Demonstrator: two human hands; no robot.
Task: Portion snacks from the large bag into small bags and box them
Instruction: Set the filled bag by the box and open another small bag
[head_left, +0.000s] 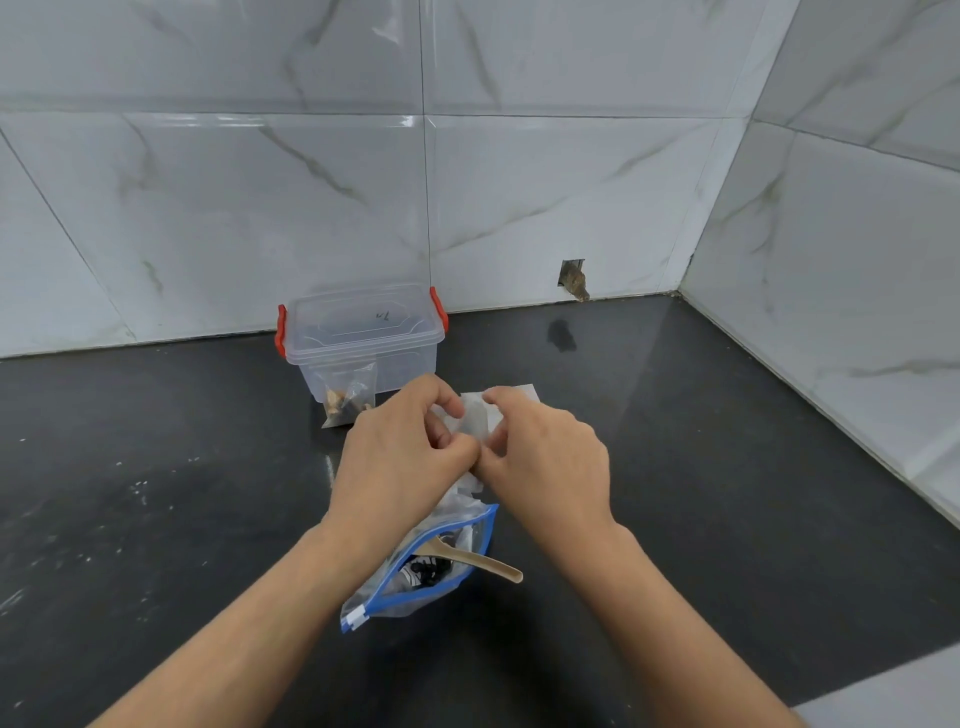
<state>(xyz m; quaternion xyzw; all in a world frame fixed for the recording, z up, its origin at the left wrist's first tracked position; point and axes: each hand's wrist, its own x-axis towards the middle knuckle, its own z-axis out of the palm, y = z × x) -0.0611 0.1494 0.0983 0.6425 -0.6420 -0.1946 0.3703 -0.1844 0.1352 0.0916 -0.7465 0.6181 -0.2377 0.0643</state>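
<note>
My left hand (402, 447) and my right hand (545, 457) meet above the counter, both pinching a small clear bag (475, 418) between their fingertips. Below them lies the large zip bag (431, 566) with a blue seal, open, holding dark snacks and a beige wooden spoon (478, 561) that sticks out to the right. A clear plastic box (363, 338) with red clips and its lid on stands by the wall. One filled small bag (349, 397) leans against the box's front.
The black countertop (156, 493) runs to a marble-tiled wall at the back and another on the right. A small hole (571, 278) shows in the back wall near the corner. A pale surface edge (883, 696) lies at the bottom right.
</note>
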